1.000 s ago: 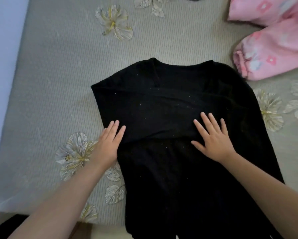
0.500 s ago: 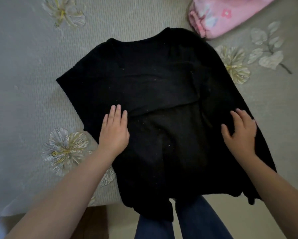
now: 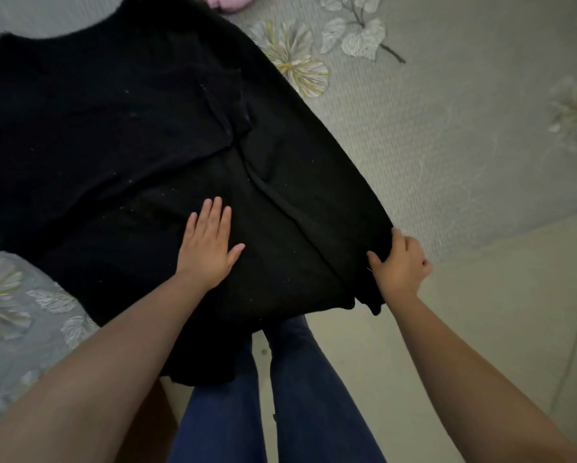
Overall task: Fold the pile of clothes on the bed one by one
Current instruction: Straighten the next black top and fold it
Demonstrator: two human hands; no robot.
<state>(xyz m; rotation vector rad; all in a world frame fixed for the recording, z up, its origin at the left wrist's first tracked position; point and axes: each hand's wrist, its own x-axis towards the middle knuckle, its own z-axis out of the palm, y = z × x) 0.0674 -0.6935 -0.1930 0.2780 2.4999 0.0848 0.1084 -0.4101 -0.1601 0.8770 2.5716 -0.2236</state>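
A black knit sweater (image 3: 120, 128) lies spread on the bed, its neckline at the top left and its hem hanging over the bed's near edge. My left hand (image 3: 208, 242) rests flat on its lower middle, fingers apart. At the sweater's lower right edge, my right hand (image 3: 399, 265) has its fingers closed around the fabric. A sleeve is folded across the body as a diagonal ridge between my hands.
The grey bedspread (image 3: 447, 135) with pale flower prints stretches to the right. A sliver of pink clothing (image 3: 228, 1) shows at the top edge. My legs in blue jeans (image 3: 280, 396) stand on the beige floor (image 3: 480, 312) by the bed's edge.
The view has swung down and right. My right hand slid from the sweater's right side to its lower right edge and closed on it. My left hand moved toward the middle.
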